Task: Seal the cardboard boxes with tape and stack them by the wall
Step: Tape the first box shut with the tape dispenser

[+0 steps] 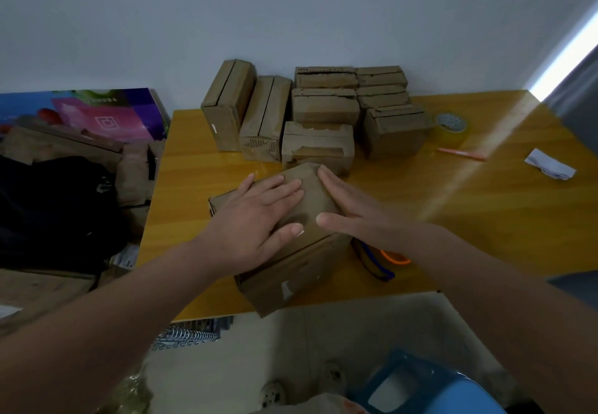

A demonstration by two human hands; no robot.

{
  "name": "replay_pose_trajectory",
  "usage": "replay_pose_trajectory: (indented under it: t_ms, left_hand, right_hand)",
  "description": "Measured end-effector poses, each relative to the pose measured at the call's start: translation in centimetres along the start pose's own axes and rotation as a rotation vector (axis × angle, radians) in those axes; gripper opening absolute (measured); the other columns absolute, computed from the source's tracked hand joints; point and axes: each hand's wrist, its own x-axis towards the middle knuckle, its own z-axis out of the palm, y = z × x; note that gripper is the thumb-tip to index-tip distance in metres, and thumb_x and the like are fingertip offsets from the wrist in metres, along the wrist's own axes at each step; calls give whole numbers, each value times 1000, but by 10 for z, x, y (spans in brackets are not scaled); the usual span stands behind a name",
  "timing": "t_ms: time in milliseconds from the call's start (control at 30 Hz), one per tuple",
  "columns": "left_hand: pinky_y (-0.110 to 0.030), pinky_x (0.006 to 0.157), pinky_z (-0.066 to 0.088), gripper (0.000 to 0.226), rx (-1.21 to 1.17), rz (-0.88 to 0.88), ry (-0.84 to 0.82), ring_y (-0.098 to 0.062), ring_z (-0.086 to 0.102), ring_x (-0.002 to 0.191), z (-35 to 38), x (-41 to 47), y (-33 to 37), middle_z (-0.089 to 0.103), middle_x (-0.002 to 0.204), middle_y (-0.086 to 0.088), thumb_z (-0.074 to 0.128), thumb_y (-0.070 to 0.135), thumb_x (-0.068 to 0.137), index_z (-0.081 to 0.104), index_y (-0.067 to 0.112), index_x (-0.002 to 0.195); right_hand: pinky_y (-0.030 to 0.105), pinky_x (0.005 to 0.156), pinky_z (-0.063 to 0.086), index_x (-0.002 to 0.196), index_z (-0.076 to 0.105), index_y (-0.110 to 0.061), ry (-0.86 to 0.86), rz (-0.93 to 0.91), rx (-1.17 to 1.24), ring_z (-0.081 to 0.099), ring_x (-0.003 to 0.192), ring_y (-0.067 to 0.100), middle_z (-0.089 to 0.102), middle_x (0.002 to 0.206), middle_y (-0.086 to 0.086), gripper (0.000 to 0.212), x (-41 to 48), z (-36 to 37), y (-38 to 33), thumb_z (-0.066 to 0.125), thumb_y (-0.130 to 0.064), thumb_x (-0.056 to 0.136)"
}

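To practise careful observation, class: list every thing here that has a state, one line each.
Near box: top closed, pressed under both hands.
Left hand: flat, fingers straight, on the box top.
Right hand: flat, fingers straight, on the box top.
Boxes near the wall: closed, grouped together.
Tape roll: lying flat on the table, untouched.
Tape dispenser: on the table, partly hidden behind the right forearm.
Paper scrap: creased, lying loose.

Bare arms, pale perforated shoes

The left hand (255, 216) and right hand (349, 210) were uncovered, as were both forearms, and the fingernails were short. The feet wore light clog-style shoes (273, 393) dotted with dark holes. A pale garment (310, 406) with an orange patch showed at the bottom edge.
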Motion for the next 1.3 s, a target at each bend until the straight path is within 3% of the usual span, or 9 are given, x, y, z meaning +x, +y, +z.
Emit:
replay_pose_trajectory:
  t_ms: [167, 300, 500, 667, 867, 1033, 1167, 1233, 1300]
  left_hand:
    - [-41, 112, 29, 65, -199, 66, 158, -19, 50, 126, 6, -3, 2, 61, 130, -7, 19, 52, 100, 62, 9, 125]
    - [-35, 110, 34, 62, -313, 77, 209, -18, 55, 120, 6, -5, -1, 66, 121, -9, 24, 47, 101, 67, 4, 116]
    - [-31, 105, 38, 46, -357, 84, 255, -15, 58, 111, 7, -5, 1, 70, 111, -11, 34, 26, 95, 71, 1, 106]
    - [-33, 104, 39, 46, -334, 87, 262, -20, 61, 109, 9, -5, 1, 70, 110, -11, 33, 24, 95, 71, 1, 105]
    - [-23, 95, 40, 46, -275, 56, 272, -21, 61, 104, 9, 0, 8, 70, 106, -12, 35, 28, 94, 70, 1, 107]
    - [-26, 83, 44, 56, -156, 34, 225, -18, 57, 96, 7, 5, 14, 64, 105, -7, 42, 51, 90, 65, 8, 117]
    - [-27, 85, 35, 100, -61, -29, 154, -12, 39, 98, 8, 9, 10, 46, 109, -2, 38, 85, 71, 52, 8, 134]
    - [-31, 93, 36, 115, -33, -65, 129, -17, 38, 106, 6, 10, 9, 41, 116, -2, 33, 94, 62, 48, 8, 137]
    - [-37, 105, 30, 125, -11, -120, 79, -22, 31, 123, 4, 11, 13, 35, 133, -5, 27, 99, 54, 41, 12, 142]
  right_hand:
    - [29, 118, 0, 153, -18, -21, -2, -43, -263, -16, 145, 3, -26, 159, -10, 107, 9, -1, -12, 32, -81, 79]
    - [39, 121, 3, 152, -18, -16, 6, -83, -513, -19, 146, 10, -26, 159, -4, 115, 13, 1, -15, 20, -89, 72]
    - [46, 122, 5, 154, -11, -14, 7, -88, -624, -18, 147, 14, -20, 161, -1, 115, 20, -7, -24, 20, -86, 70]
    - [48, 122, 6, 154, -12, -16, 10, -104, -658, -20, 146, 14, -21, 161, -3, 108, 20, -6, -23, 21, -83, 76]
    - [44, 122, 4, 153, -12, -18, -5, -140, -656, -19, 146, 11, -21, 160, -6, 103, 0, 2, -20, 22, -80, 79]
    - [40, 122, 4, 154, -9, -20, 58, -168, -629, -17, 147, 9, -15, 161, -6, 97, -21, 11, -6, 28, -77, 85]
    - [32, 117, 8, 155, 10, -18, 149, -195, -676, -1, 148, 12, 4, 162, -3, 84, -36, 9, 1, 39, -65, 92]
    - [36, 111, 32, 149, 34, -16, 279, -242, -720, 26, 145, 17, 31, 155, 1, 73, -41, 11, 6, 41, -60, 92]
    - [37, 92, 54, 132, 58, -14, 406, -299, -713, 52, 129, 21, 57, 137, 4, 61, -45, 13, 10, 44, -54, 88]
